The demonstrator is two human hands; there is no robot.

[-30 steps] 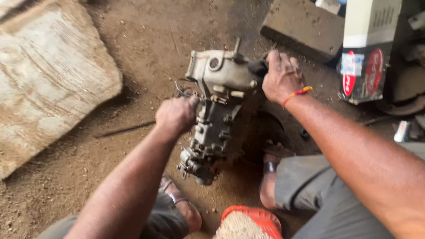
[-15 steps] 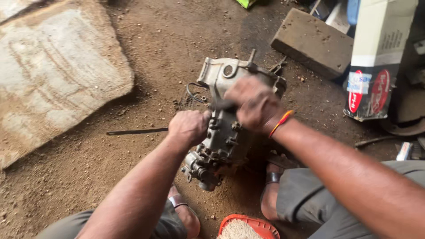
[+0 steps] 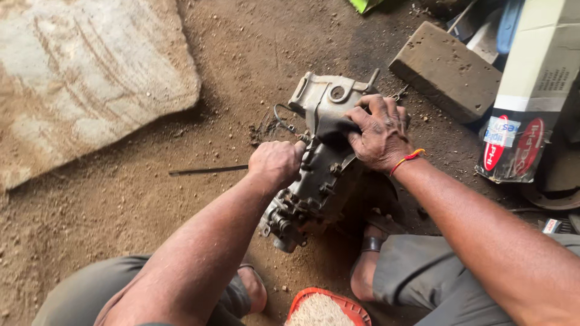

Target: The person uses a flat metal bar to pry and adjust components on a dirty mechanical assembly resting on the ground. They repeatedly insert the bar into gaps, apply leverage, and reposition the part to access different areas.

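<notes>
Between our 2 hands lies the greasy pump housing (image 3: pixel 323 163), long axis running away from us; left hand (image 3: pixel 275 163) fisted against its side, right hand (image 3: pixel 380 133) gripping its top, both touching.

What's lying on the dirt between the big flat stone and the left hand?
A thin dark rod lies on the dirt between the stone and the left hand, seen in the head view; otherwise bare soil.

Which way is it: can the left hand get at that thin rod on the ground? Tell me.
Probably yes: the thin rod lies bare on the dirt just beside the left hand, nothing between them, though that hand is closed against the metal housing.
</notes>
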